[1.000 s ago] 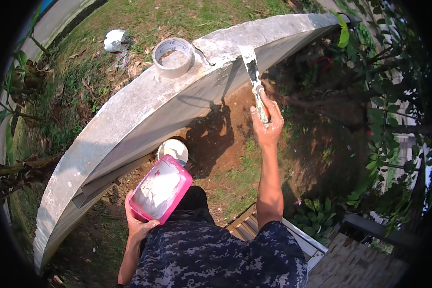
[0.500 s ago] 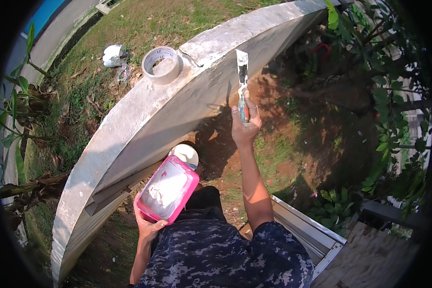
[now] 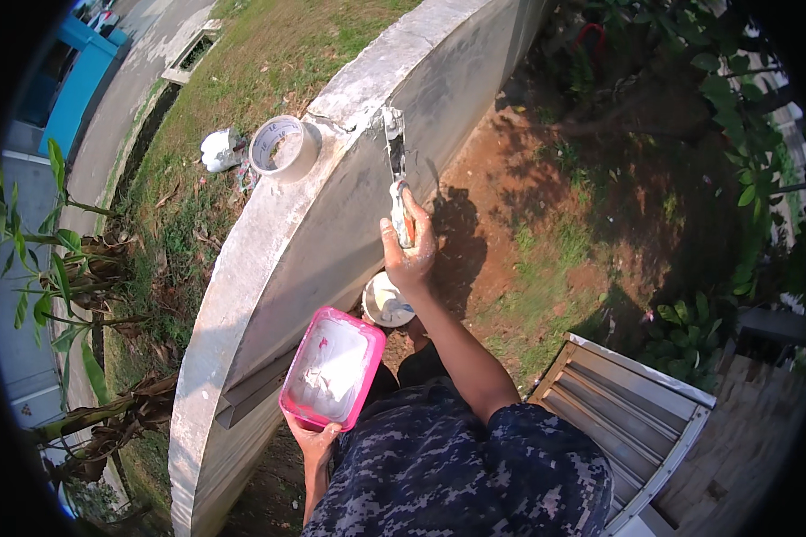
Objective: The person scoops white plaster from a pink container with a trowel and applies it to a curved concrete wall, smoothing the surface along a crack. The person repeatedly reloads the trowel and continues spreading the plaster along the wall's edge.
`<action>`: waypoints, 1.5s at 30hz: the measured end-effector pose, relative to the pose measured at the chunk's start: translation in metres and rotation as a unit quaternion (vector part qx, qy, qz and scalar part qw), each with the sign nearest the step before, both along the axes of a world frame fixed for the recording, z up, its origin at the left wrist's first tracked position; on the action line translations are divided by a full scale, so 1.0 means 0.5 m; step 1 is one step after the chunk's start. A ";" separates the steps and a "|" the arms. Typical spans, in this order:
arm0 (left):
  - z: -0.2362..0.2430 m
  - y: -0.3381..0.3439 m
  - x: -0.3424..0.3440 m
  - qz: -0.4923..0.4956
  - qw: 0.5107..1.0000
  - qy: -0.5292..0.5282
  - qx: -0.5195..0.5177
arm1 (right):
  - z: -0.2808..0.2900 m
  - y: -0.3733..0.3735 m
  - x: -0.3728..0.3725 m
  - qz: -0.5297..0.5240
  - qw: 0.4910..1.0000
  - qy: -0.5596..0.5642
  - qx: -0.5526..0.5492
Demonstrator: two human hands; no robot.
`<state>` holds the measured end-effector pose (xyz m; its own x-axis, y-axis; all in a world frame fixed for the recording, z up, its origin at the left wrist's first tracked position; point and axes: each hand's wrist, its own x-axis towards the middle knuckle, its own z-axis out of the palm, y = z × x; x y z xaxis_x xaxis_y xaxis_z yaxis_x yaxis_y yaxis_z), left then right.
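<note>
My right hand (image 3: 409, 243) grips the handle of a putty knife (image 3: 396, 148). Its white-smeared blade is up against the side face of a grey concrete wall (image 3: 269, 210), just below the top edge; whether the whole blade touches I cannot tell. Low and near my body, my left hand (image 3: 313, 440) holds a pink plastic tub (image 3: 373, 376) by its near end. White paste (image 3: 327, 376) coats the tub's inside. On the wall's top, left of the knife, stands a roll of tape (image 3: 297, 159), near a crack in the concrete.
Below the wall, past the tub, stands a white bucket (image 3: 387, 302). A slatted metal frame (image 3: 622, 421) is at the lower right. Beyond the wall, a white plastic item (image 3: 219, 152) lies on grass. A grey beam (image 3: 255, 389) juts from the wall; leafy plants (image 3: 72, 268) grow at left.
My right hand has brought the putty knife left to the wall's side face, near the top edge. The left hand still holds the tub. The whole view has shifted.
</note>
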<state>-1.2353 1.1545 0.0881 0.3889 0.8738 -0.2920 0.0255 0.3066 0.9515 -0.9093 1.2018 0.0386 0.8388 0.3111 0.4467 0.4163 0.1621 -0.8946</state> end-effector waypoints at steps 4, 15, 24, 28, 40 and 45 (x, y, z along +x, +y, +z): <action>0.005 0.031 0.010 -0.021 1.000 0.010 0.010 | 0.041 -0.115 -0.008 0.121 0.974 0.188 0.032; 0.024 0.164 0.162 -0.145 0.969 -0.186 0.075 | 0.274 -0.357 -0.086 0.289 0.898 0.055 -0.326; 0.045 0.197 0.198 -0.263 0.926 -0.201 0.181 | 0.313 -0.348 -0.185 0.254 0.895 0.118 -0.347; 0.047 0.205 0.192 -0.289 0.922 -0.191 0.173 | 0.307 -0.347 -0.216 0.236 0.911 0.093 -0.326; 0.037 0.226 0.161 -0.348 0.914 -0.164 0.127 | 0.222 -0.351 -0.258 0.290 0.837 0.437 -0.154; 0.014 0.240 0.127 -0.250 0.943 -0.198 0.094 | 0.204 -0.344 -0.254 0.269 0.850 0.448 0.067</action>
<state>-1.1718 1.2743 0.0951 0.8123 0.5738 0.1049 -0.2472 0.1757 0.9529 -1.0363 1.0296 0.1407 0.6136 0.7538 -0.2352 -0.5894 0.2389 -0.7717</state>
